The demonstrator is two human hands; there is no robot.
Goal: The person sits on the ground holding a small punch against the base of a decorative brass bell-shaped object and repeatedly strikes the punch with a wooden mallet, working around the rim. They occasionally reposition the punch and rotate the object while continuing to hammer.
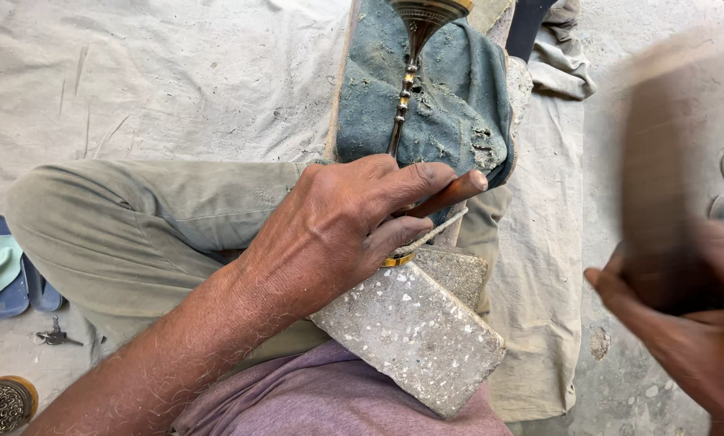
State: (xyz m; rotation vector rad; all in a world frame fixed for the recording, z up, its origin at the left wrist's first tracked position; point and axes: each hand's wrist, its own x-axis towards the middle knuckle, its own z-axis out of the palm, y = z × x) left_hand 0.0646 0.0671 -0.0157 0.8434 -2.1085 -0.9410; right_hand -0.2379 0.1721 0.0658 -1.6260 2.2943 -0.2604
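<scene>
My left hand [342, 222] grips a thin brown rod-like tool [451, 194] and presses down on a slender engraved brass piece [406, 81] that runs up over a dusty blue cloth [459, 105]. The brass piece's lower end shows a gold rim [397, 261] under my fingers. A speckled grey stone block [414, 331] lies on my lap just below that hand. At the right, my right hand [693, 323] holds a brown wooden mallet-like block [661, 178], blurred by motion and raised off to the side of the work.
I sit cross-legged on a pale canvas sheet [176, 73] in olive trousers [136, 218]. Blue sandals [10, 282] and a small bunch of keys [55, 335] lie at the left. An engraved brass object [2, 404] sits at the bottom left corner.
</scene>
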